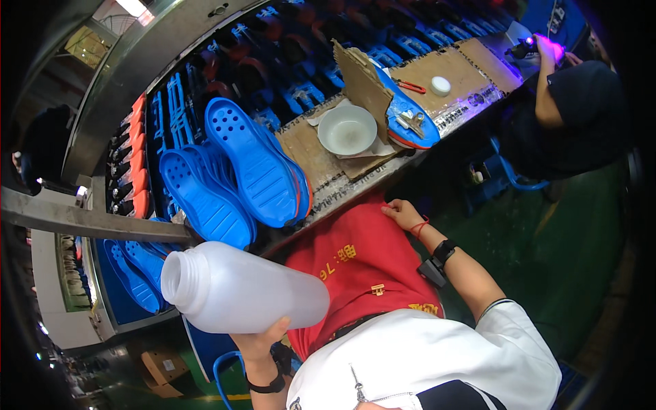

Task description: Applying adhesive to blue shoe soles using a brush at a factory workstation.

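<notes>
My left hand is wrapped round the underside of a large translucent white plastic bottle. The bottle lies tilted, its uncapped mouth toward the left. At the edge of the red apron on my lap, my right hand has its fingers closed on the cloth. On the bench ahead stands a pale bowl; what it holds is hard to make out. Left of the bowl, blue shoe soles are stacked. To its right, a metal clip lies on another blue sole beside upright cardboard.
A round white lid and a red-handled tool lie on the cardboard-covered bench. Behind runs a rack of blue holders. A metal bar crosses at left. A co-worker sits at right under purple light.
</notes>
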The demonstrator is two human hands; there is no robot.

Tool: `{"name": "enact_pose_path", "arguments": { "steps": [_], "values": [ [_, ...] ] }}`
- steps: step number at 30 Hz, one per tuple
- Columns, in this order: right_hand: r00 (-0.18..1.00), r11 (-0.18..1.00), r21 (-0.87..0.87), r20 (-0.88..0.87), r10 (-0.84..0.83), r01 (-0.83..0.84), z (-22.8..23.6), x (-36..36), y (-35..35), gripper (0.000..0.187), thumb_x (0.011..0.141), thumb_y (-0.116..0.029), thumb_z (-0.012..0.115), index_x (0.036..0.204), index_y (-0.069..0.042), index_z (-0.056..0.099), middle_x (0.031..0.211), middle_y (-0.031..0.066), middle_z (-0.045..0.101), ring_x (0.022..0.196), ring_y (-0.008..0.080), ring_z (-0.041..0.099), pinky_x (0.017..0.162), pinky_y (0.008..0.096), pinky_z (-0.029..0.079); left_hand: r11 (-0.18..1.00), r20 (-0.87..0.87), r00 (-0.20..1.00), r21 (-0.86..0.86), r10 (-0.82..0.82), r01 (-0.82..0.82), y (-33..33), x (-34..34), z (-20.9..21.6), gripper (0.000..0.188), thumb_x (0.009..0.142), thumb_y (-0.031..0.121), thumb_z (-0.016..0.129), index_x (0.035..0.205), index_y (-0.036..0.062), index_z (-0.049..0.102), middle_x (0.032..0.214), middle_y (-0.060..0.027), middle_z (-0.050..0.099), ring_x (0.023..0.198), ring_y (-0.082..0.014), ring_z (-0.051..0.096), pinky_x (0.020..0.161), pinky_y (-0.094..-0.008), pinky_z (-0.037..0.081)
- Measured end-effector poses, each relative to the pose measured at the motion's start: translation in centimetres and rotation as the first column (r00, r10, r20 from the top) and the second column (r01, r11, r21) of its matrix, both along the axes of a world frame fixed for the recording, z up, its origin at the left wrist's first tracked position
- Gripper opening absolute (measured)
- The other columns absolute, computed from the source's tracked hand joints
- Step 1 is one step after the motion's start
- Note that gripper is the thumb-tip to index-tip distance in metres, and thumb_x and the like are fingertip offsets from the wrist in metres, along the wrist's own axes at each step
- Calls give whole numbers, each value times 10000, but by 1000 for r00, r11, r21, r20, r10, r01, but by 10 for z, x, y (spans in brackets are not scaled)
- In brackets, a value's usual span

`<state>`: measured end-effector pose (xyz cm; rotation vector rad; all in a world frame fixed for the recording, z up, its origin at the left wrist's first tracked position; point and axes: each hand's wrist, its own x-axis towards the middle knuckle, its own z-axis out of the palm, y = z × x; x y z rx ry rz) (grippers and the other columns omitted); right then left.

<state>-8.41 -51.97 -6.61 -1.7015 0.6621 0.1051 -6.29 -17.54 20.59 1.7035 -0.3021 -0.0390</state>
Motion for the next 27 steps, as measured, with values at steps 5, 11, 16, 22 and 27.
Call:
{"name": "enact_pose_path", "arguments": {
  "steps": [5,11,16,22,27],
  "values": [
    [983,964,-213,-130,132,-158,-2,10,-1,383,860,-372,673,863,10,656,721,119,650,665,213,619,660,342,487,994,-13,994,-1,-112,112,-29,18,-3,670,696,217,818,1240,-32,515,1163,-162,613,1041,-255,612,904,-385,497],
    [952,895,-332,-181,248,-297,56,5,-6,458,862,-417,667,1053,-1,652,877,186,689,865,273,677,756,364,511,961,2,961,6,-277,277,-80,50,-8,706,629,170,852,1219,-16,513,1162,-122,605,1030,-212,614,877,-358,505],
    [942,978,-77,263,209,-195,194,-13,-14,590,872,-386,678,1300,-17,508,1014,133,681,940,269,657,833,350,496,920,-8,921,-46,-390,389,-126,62,-29,706,638,132,841,1234,-14,491,1141,-115,614,1030,-212,616,887,-355,491],
    [714,815,-526,472,518,-243,241,-11,15,1217,571,-297,914,1477,6,160,1424,208,362,1290,337,422,1077,416,344,860,2,905,-310,-425,405,-165,66,-48,759,670,105,813,1299,-4,402,1206,-136,556,1092,-238,585,928,-365,481],
    [725,822,-552,507,467,-143,232,2,32,1203,613,-177,881,1488,-3,74,1440,222,337,1310,365,402,1060,420,363,846,54,905,-334,-423,415,-184,67,-57,832,685,109,801,1350,4,312,1269,-156,508,1154,-250,548,974,-384,453]
  ]
}}
